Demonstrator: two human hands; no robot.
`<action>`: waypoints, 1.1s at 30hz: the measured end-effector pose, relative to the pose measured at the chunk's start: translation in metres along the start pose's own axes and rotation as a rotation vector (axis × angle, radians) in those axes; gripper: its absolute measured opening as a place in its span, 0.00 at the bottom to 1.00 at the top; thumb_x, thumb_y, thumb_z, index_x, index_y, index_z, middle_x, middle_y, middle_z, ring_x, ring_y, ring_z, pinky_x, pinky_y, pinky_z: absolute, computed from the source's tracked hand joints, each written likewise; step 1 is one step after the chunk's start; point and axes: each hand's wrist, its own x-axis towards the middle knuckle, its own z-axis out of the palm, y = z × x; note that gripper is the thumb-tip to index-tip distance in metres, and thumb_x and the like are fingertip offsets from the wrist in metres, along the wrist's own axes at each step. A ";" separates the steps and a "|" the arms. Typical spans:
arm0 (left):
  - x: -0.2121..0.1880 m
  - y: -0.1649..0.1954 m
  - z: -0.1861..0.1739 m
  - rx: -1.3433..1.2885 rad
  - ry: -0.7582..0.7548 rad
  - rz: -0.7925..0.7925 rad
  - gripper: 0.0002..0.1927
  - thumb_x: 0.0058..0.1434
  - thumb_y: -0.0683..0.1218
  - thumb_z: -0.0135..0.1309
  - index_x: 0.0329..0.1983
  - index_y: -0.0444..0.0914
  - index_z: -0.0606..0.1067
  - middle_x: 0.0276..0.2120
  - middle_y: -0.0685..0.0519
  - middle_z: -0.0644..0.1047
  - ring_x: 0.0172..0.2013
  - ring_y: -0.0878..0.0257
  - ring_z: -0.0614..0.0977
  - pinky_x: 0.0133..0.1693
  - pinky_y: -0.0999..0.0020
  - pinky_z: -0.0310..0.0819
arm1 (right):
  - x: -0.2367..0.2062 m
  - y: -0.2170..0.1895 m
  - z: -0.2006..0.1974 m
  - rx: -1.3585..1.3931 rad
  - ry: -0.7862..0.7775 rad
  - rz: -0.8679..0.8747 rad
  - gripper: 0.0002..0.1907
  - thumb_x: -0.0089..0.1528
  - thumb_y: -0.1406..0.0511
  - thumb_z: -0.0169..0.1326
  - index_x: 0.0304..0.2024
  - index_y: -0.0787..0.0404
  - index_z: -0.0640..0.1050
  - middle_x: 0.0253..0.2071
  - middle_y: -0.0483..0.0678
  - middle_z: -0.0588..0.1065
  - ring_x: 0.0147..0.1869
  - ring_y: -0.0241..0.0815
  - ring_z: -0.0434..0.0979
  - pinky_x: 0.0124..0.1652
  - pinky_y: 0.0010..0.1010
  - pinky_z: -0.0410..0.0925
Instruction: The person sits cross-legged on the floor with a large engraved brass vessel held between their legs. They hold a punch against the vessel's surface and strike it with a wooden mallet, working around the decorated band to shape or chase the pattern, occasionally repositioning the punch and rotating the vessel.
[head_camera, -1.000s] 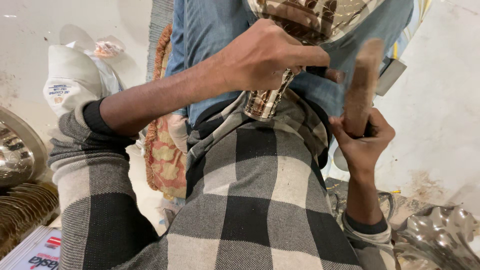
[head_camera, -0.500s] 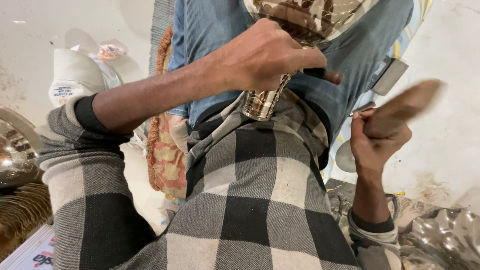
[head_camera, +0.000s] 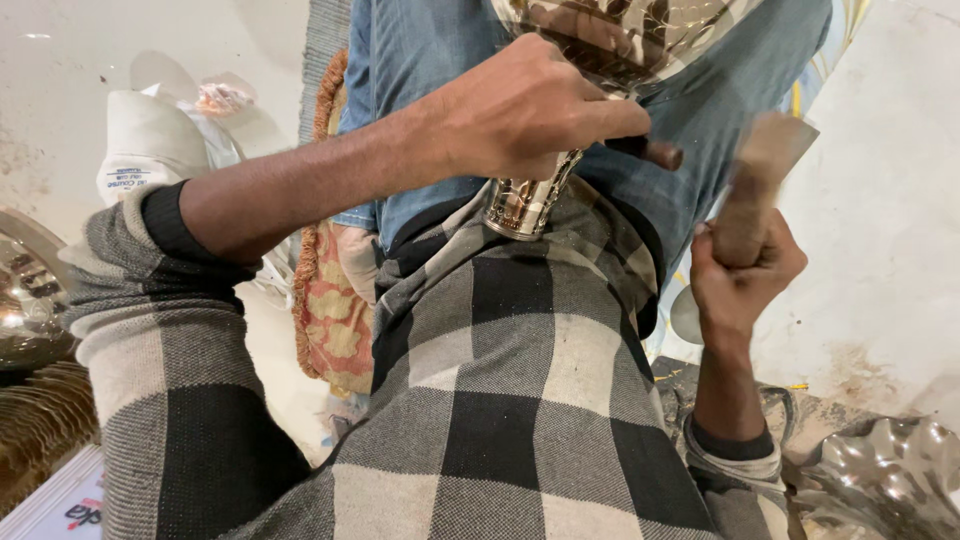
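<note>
Swung back up since half a second ago: the wooden mallet (head_camera: 752, 190), which lay tipped out to the right then, now stands nearly upright, its head blurred with motion. Left hand and metal piece sit where they were.

Nearest the camera, the checked shirt (head_camera: 500, 400) fills the lower frame, sleeves pushed up both forearms.

Right hand (head_camera: 745, 275): grip closed fully round the lower end of the mallet handle, thumb on top. Mallet head lies just right of the vessel, not touching it.

Left hand (head_camera: 525, 110): grip wrapped tight over the narrow neck of the shiny metal vessel (head_camera: 610, 40), one fingertip showing past its right side. Vessel rests on the lap against blue jeans (head_camera: 420, 60), flared foot (head_camera: 520, 205) pointing toward the camera, body running out of the top of frame.

Progress, as a judgement: hammering looks mid-course. Vessel surface already shows a regular dimpled pattern on foot and body; how much of the far side is left I cannot tell.

Further out: a patterned cloth with fringe (head_camera: 335, 310) at the left thigh, a white bag (head_camera: 145, 150) on the pale floor, more hammered metalware (head_camera: 890, 480) at lower right and metal dishes (head_camera: 25, 300) at far left.
</note>
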 end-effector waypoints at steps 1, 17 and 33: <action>-0.001 -0.001 -0.001 -0.028 0.034 0.035 0.21 0.57 0.34 0.60 0.54 0.38 0.76 0.36 0.50 0.84 0.32 0.58 0.86 0.30 0.63 0.79 | -0.001 -0.001 0.002 -0.005 -0.015 0.005 0.11 0.64 0.77 0.60 0.32 0.68 0.71 0.29 0.44 0.69 0.32 0.29 0.67 0.36 0.22 0.64; 0.004 -0.013 -0.008 0.081 -0.098 0.159 0.23 0.47 0.38 0.61 0.49 0.38 0.75 0.22 0.49 0.79 0.24 0.52 0.82 0.24 0.58 0.74 | -0.016 0.004 0.014 -0.137 0.073 -0.032 0.06 0.63 0.78 0.62 0.35 0.69 0.77 0.32 0.47 0.73 0.36 0.34 0.72 0.41 0.26 0.67; 0.026 -0.015 -0.018 0.056 -0.254 0.286 0.24 0.45 0.38 0.62 0.48 0.42 0.80 0.22 0.47 0.80 0.25 0.49 0.84 0.24 0.55 0.77 | -0.045 0.021 0.024 -0.300 0.107 0.029 0.11 0.63 0.77 0.60 0.31 0.67 0.70 0.26 0.44 0.65 0.32 0.32 0.62 0.33 0.26 0.60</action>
